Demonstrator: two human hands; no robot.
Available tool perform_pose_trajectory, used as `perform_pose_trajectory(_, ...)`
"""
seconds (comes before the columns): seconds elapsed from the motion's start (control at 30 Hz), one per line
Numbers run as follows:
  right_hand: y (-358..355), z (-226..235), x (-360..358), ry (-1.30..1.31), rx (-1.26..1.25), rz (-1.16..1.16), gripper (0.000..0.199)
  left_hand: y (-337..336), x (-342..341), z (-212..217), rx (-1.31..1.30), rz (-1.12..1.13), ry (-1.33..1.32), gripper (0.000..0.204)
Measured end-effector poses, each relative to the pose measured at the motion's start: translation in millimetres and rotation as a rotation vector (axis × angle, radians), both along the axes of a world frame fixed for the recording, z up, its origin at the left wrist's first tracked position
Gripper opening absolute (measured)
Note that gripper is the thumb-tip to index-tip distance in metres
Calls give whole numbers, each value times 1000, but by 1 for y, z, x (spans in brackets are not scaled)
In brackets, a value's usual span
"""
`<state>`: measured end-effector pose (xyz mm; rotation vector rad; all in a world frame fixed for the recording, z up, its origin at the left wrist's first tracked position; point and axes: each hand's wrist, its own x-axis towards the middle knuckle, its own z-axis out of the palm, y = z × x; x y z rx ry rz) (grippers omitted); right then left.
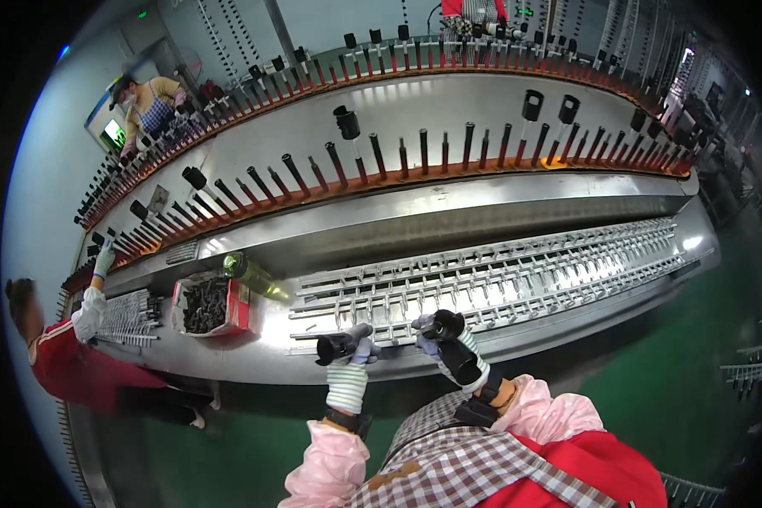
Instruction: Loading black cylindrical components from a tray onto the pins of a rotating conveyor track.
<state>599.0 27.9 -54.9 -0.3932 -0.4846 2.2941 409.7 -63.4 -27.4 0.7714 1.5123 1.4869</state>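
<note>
My left hand (364,350), in a pale glove with a green-striped cuff, is closed around a black hollow cylindrical part (337,345). Close by on its right, my gloved right hand (427,339) grips similar black cylindrical parts; one black part (447,323) shows its round open end, and another (461,362) lies against the glove and cuff. Some of my fingers are hidden behind these parts. Both hands are above the near edge of a steel bench (271,339), in front of metal racks (483,288) with rows of short pegs.
A curved line of upright rods (423,152) runs behind the bench, some topped with black parts. Left on the bench are a green bottle (258,278), a box of small black pieces (205,306) and metal rods (127,317). One co-worker (85,339) stands left, others farther back.
</note>
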Motion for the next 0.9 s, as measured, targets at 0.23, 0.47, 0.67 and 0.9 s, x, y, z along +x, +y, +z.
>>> perform_pose_trajectory(0.23, 4, -20, -3, -1166, 1020, -211, 24, 43, -6, -39, -218, -31, 50, 15)
perform_pose_trajectory(0.47, 17, 9, 32, -382, 609, -460, 28, 52, -9, -51, -176, -44, 78, 27)
perform_pose_trajectory(0.67, 59, 4, 67, -1373, 727, -135, 33, 64, -4, -38, -319, -73, 20, 23)
perform_pose_trajectory(0.9, 73, 30, 93, -1479, 946, -114, 30, 49, -32, 65, -368, -506, 192, 28)
